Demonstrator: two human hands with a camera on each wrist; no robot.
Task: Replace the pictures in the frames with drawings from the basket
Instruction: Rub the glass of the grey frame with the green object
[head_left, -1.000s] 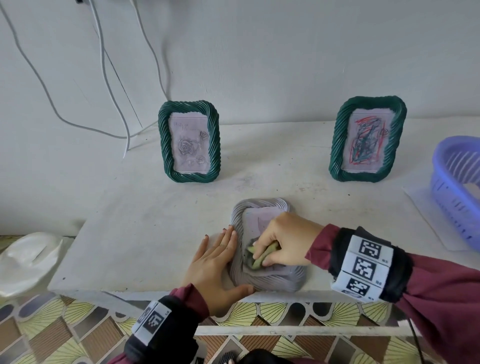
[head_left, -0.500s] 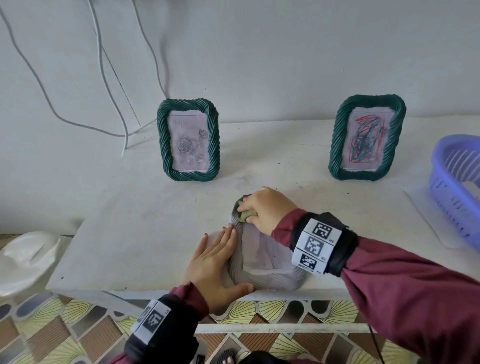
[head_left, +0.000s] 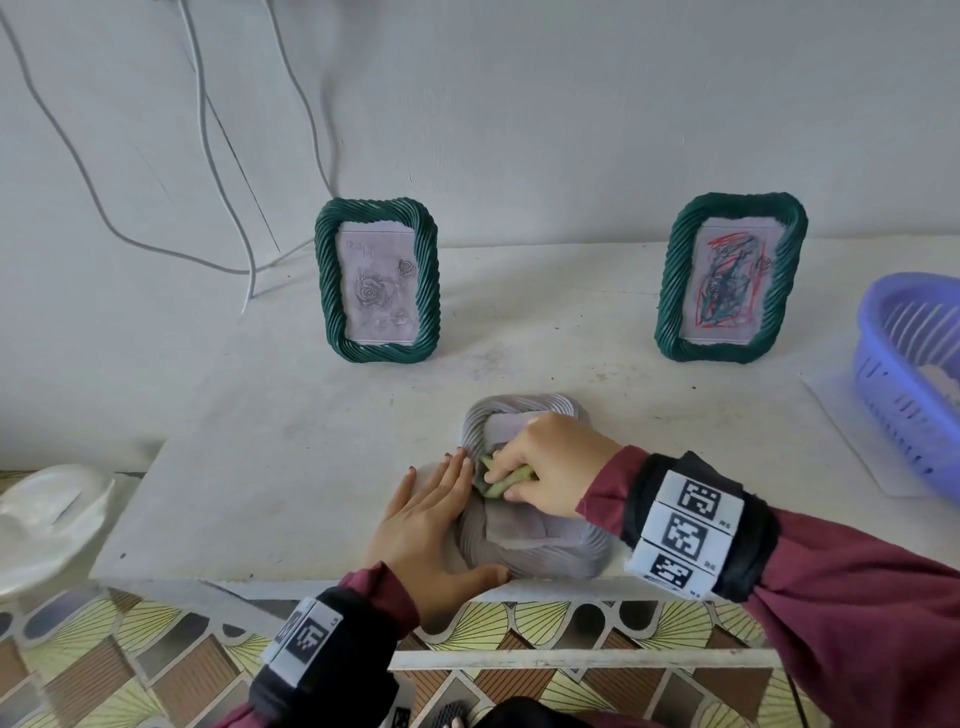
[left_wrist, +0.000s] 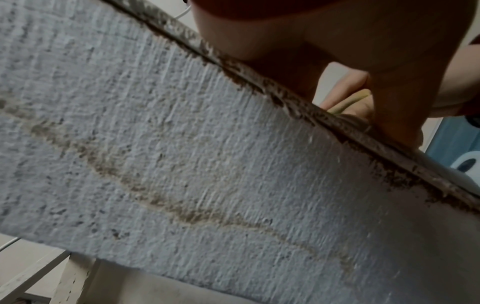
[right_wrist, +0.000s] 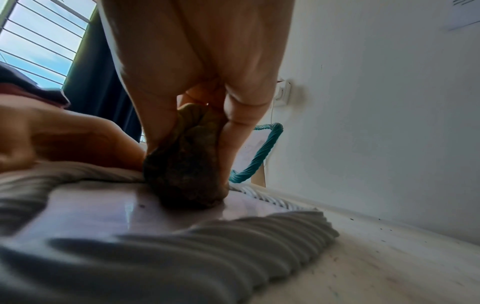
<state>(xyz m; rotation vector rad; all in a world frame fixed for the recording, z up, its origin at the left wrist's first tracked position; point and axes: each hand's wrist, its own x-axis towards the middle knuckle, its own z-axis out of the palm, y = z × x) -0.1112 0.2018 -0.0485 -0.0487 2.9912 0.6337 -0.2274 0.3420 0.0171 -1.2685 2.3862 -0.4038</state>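
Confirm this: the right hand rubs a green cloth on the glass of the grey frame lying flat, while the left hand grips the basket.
Wrong about the left hand. In the head view it rests open against the grey frame; the basket stands untouched. The right hand does hold the green cloth.

Soft, even daylight is filling the head view, casting faint shadows behind the green frames (head_left: 377, 280) and bending the edges outward. In the right wrist view a bright window (right_wrist: 39, 41) is glaring, the grey frame (right_wrist: 182, 257) is blurring up close, and the glass is catching a reflection.
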